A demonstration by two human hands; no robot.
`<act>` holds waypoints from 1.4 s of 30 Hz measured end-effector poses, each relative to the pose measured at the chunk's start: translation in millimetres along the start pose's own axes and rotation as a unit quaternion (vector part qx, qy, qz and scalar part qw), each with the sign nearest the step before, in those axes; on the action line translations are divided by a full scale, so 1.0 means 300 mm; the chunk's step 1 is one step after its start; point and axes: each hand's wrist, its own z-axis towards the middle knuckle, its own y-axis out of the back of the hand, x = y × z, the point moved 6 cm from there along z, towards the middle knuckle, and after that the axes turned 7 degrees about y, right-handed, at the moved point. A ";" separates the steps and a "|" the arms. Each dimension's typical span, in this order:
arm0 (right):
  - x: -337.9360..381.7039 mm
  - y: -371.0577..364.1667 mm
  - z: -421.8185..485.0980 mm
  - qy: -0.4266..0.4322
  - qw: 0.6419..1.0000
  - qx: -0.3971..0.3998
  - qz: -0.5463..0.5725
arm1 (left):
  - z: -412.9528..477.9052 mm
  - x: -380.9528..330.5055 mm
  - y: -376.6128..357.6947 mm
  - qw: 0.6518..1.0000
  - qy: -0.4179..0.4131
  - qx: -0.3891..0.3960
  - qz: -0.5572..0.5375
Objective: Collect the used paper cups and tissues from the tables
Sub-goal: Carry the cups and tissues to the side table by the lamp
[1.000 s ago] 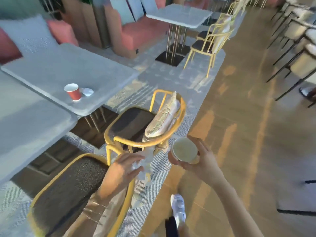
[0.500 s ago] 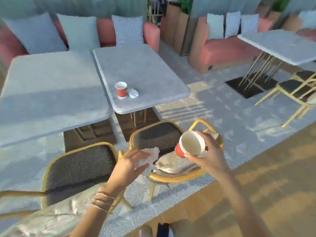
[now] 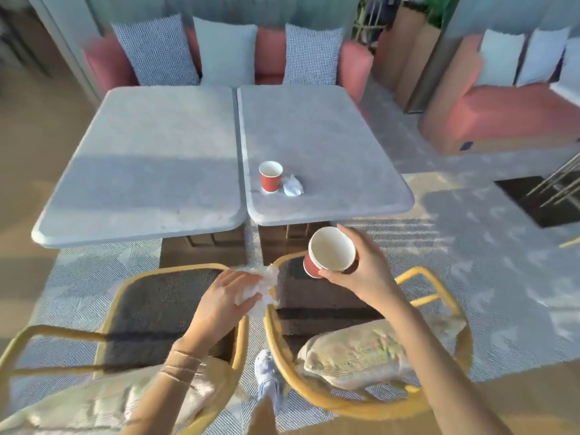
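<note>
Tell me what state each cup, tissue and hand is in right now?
Cup on table: upright, looks empty.
Tissue on table: crumpled, beside that cup.
Held cup: tilted, looks empty.
Held tissue: crumpled.
Left hand: closed on held tissue.
Right hand: closed on held cup.

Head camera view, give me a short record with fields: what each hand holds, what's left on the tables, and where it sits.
left hand: holds a crumpled tissue
right hand: holds a red paper cup, tilted with its opening toward the camera, looks empty
right table: a second red cup stands upright near the front left edge
second tissue: lies just right of that cup
left table: nothing visible on it
chairs: two yellow-framed ones in front of the tables
</note>
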 end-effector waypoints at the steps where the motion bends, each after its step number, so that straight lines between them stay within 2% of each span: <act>1: -0.016 -0.017 0.057 0.003 1.000 0.004 0.006 | 0.046 0.020 -0.006 1.000 0.008 -0.003 0.000; 8: -0.118 -0.172 0.519 0.003 0.999 0.014 0.040 | 0.400 0.168 -0.038 1.000 0.019 0.001 0.000; 14: -0.239 -0.292 0.905 -0.010 0.999 -0.009 0.031 | 0.668 0.344 -0.059 0.999 0.035 0.011 -0.017; 19: -0.366 -0.442 1.090 -0.027 0.999 0.001 0.033 | 0.805 0.449 -0.102 0.998 0.048 0.005 -0.032; 26: -0.522 -0.651 1.151 -0.069 0.994 0.086 -0.017 | 0.845 0.550 -0.157 0.997 0.069 0.028 -0.036; 31: -0.554 -0.697 1.154 -0.104 0.992 0.076 -0.007 | 0.841 0.599 -0.157 0.996 0.077 0.023 -0.037; 37: -0.507 -0.555 1.093 -0.104 0.993 0.038 0.043 | 0.911 0.591 -0.186 0.996 0.070 0.019 -0.049; 42: -0.562 -0.346 0.960 -0.122 0.993 -0.001 0.000 | 1.062 0.532 -0.230 0.998 0.040 -0.011 -0.056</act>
